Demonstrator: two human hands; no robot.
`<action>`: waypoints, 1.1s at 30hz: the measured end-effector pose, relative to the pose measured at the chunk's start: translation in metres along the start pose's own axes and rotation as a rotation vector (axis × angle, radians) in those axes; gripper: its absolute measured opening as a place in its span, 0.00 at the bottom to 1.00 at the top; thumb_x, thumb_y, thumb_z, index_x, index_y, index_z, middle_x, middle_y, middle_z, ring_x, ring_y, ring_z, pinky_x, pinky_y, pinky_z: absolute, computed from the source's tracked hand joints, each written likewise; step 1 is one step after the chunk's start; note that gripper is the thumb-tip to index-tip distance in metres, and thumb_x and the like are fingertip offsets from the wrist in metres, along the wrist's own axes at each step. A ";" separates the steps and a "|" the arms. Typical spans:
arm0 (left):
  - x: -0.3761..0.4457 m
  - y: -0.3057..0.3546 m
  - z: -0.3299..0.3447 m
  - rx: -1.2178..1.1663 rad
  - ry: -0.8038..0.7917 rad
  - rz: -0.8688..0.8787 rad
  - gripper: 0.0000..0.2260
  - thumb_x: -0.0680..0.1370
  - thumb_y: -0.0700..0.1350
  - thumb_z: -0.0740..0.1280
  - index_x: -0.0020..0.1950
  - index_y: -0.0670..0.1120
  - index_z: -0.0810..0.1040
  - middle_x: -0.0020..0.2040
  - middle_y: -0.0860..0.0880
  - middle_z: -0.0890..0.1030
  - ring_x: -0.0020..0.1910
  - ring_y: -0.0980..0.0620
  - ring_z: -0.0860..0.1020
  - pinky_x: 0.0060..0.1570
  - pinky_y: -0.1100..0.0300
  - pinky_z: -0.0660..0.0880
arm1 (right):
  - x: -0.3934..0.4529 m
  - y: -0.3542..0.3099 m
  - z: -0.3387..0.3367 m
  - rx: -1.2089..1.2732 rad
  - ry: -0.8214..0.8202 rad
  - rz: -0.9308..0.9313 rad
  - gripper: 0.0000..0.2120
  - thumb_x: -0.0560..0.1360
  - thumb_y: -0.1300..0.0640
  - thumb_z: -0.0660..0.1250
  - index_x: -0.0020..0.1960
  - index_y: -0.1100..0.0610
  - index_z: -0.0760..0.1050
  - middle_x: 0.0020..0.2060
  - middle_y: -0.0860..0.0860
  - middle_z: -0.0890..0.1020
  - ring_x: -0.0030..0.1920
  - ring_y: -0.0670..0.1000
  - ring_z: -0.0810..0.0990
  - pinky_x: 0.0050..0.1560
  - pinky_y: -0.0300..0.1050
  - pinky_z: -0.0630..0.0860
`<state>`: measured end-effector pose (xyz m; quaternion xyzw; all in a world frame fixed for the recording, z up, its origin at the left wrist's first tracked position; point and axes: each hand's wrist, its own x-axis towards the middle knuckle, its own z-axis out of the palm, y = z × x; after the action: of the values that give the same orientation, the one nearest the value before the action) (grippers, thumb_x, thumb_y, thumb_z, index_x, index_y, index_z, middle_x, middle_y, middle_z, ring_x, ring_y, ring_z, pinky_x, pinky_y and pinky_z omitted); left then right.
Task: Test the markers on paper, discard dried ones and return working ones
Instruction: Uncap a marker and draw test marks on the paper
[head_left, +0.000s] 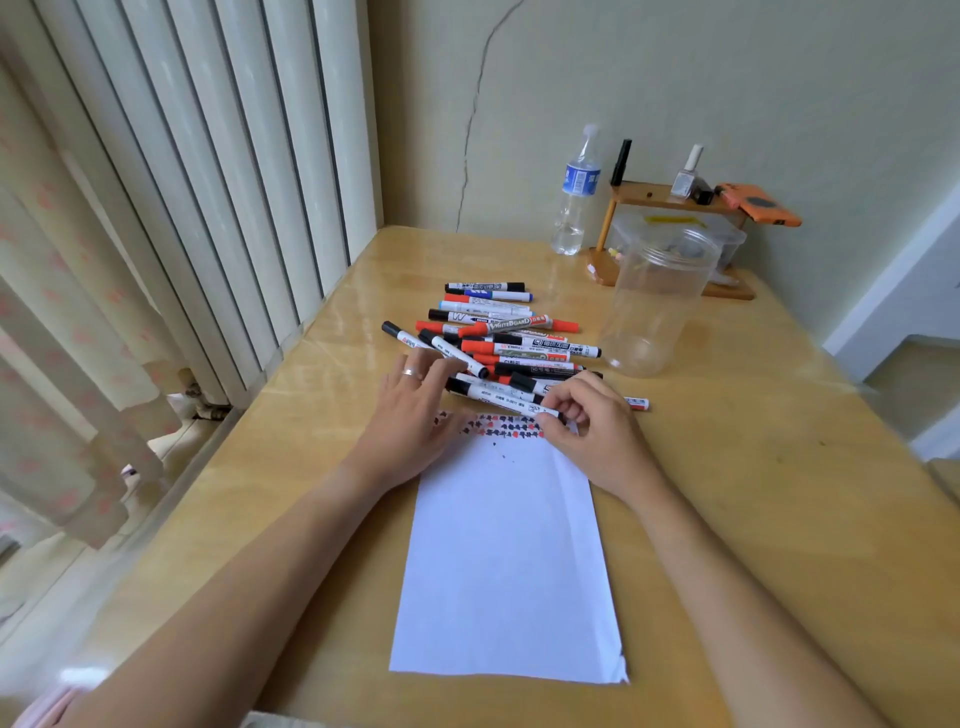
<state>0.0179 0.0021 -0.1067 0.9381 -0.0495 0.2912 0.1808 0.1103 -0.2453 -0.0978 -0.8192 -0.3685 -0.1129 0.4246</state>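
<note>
Nearest the camera, the white sheet of paper (506, 561) lies lengthwise on the light wooden table (753, 519), and most of it is bare. Only its far edge carries test marks (506, 427), a couple of short rows in black and red with a few stray dots just below, so some markers look to have been tried already.

At that marked edge both hands are at work. The right hand (592, 436) has its fingers curled round the near end of a black-capped white marker (498, 397), which lies slanted across the top of the paper. The left hand (410, 415) (a ring on one finger) lies flat with fingers extended, fingertips resting against the same marker's capped end and the edge of the pile; it grips nothing firmly that I can see. Whether the cap is being pulled off or pushed on, I cannot tell.

Just beyond sits the loose pile of whiteboard markers (498, 338), red, black and blue caps mixed, unsorted.

Further right stands the clear plastic jar (657, 301), upright, open, and empty, so no working markers have been returned yet. No separate discard heap shows. By my judgement the bulk of testing and all the sorting remain.
</note>
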 end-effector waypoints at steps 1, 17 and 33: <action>-0.001 0.000 0.001 0.011 -0.003 0.000 0.15 0.81 0.53 0.65 0.66 0.49 0.74 0.60 0.48 0.71 0.55 0.47 0.68 0.55 0.51 0.68 | -0.001 0.001 -0.002 0.019 -0.008 0.005 0.05 0.75 0.64 0.75 0.46 0.57 0.79 0.43 0.47 0.76 0.40 0.46 0.74 0.42 0.38 0.72; 0.000 0.008 -0.003 -0.254 -0.266 0.132 0.21 0.86 0.59 0.49 0.55 0.49 0.76 0.48 0.54 0.79 0.49 0.51 0.76 0.50 0.52 0.74 | -0.006 -0.034 0.041 -0.574 0.100 -0.436 0.15 0.88 0.50 0.56 0.50 0.55 0.78 0.38 0.50 0.73 0.37 0.54 0.76 0.33 0.53 0.75; -0.003 0.012 -0.001 -0.209 -0.188 0.186 0.13 0.86 0.51 0.54 0.48 0.46 0.71 0.40 0.48 0.75 0.40 0.48 0.72 0.39 0.47 0.73 | -0.010 -0.032 0.046 -0.708 0.152 -0.385 0.16 0.84 0.42 0.57 0.45 0.48 0.75 0.30 0.47 0.75 0.29 0.50 0.81 0.23 0.46 0.72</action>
<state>0.0128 -0.0088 -0.1042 0.9287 -0.1828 0.2110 0.2440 0.0747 -0.2026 -0.1115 -0.8201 -0.4209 -0.3706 0.1134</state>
